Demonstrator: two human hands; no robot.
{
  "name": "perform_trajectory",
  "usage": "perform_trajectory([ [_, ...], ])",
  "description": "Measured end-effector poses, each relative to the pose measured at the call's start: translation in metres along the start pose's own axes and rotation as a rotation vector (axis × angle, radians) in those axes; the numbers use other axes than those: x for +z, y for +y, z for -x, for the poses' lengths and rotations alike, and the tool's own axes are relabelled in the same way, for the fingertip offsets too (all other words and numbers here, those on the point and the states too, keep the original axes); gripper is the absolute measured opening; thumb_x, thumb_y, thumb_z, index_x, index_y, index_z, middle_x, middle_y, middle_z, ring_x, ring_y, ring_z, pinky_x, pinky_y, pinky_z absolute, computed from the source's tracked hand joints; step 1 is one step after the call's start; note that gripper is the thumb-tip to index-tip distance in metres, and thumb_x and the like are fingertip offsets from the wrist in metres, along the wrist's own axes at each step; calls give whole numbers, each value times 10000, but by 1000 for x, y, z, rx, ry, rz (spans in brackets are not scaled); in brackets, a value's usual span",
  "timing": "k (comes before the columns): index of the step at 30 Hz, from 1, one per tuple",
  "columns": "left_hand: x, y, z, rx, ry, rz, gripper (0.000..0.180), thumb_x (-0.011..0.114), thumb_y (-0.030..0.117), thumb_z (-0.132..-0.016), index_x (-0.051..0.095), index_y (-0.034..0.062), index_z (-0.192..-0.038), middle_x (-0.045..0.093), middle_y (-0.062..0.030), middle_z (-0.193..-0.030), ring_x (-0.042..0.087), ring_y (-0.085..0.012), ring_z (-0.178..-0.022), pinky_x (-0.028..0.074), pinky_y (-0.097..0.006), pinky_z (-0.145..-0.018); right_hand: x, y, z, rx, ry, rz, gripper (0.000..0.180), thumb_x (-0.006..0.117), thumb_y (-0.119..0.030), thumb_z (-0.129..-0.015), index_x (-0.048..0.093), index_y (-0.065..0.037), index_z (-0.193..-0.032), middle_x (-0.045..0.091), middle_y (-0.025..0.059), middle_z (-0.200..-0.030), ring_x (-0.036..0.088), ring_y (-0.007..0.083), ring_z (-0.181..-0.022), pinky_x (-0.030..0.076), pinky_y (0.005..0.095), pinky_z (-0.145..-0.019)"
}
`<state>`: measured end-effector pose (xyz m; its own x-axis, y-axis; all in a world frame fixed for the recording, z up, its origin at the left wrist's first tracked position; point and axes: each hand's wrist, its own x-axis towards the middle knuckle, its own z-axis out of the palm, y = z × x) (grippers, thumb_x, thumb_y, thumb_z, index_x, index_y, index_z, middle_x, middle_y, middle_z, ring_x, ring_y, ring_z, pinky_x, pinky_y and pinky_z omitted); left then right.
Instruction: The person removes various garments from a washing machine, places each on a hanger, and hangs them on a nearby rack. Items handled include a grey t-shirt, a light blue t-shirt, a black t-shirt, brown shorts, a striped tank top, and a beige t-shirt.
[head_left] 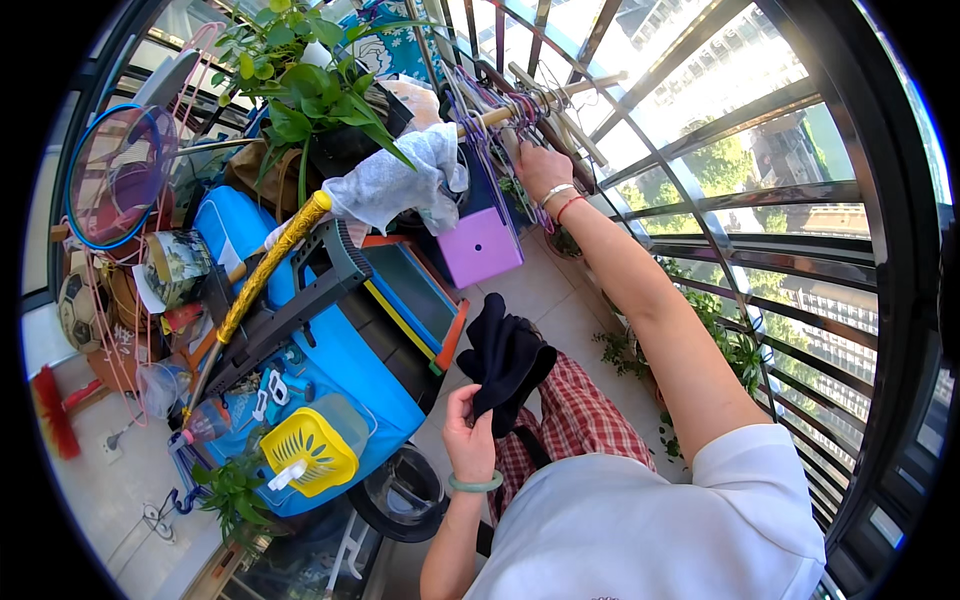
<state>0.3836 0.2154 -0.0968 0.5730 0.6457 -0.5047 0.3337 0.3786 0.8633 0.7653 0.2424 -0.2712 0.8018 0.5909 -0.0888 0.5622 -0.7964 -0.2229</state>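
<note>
A dark navy-black piece of clothing (502, 362) hangs from my left hand (468, 430), which pinches its lower edge in front of my body. Its folds hide what kind of garment it is. My right arm stretches far forward to a wooden pole crowded with clothes hangers (500, 115). There my right hand (543, 168) is closed around a hanger, its fingertips partly hidden. Left of the hangers, a grey cloth (405, 178) lies over the pole. A pink-purple panel (480, 248) stands below them.
On the left, a blue covered surface (350, 385) bears a yellow basket (312, 455), a black toy-like gun (300, 295) and plastic bottles. A leafy potted plant (310, 100) stands at the back. Metal window bars (790, 265) run along the right, with plants below.
</note>
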Motion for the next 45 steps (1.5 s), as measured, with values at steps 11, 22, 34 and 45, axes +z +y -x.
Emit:
perform_trajectory([
  [11,3,-11,5,-13,-21,30,262,551,-90,-877,545,1,-1123,614,-40,-1022,590,-104,-967,460,-235,-868,10,-18,17,-203,12,-266,473,432,-143,-904,378,5,-1350,652,228,-963,656,392,-810,535,469,-698],
  [22,6,-10,14,14,16,-10,277,547,-109,-867,542,-7,-1124,615,-50,-1018,595,-114,-964,473,-250,-866,-9,-1,36,-112,122,-249,585,470,-164,-907,275,-47,-1446,623,181,-1157,658,376,-807,530,465,-653],
  [34,-7,-13,12,61,46,-127,203,614,-42,-873,522,4,-1048,597,-32,-884,580,-90,-829,474,-240,-751,-18,19,144,-70,163,59,618,530,-149,-858,351,-50,-1441,645,83,-946,649,261,-592,521,372,-484],
  [45,-63,-8,49,118,-10,-13,240,637,47,-914,642,-55,-1132,671,-23,-993,601,-67,-887,481,-204,-788,-83,1,356,-32,383,-819,417,488,1,-892,498,-30,-1307,593,75,-717,578,191,-554,455,332,-521],
])
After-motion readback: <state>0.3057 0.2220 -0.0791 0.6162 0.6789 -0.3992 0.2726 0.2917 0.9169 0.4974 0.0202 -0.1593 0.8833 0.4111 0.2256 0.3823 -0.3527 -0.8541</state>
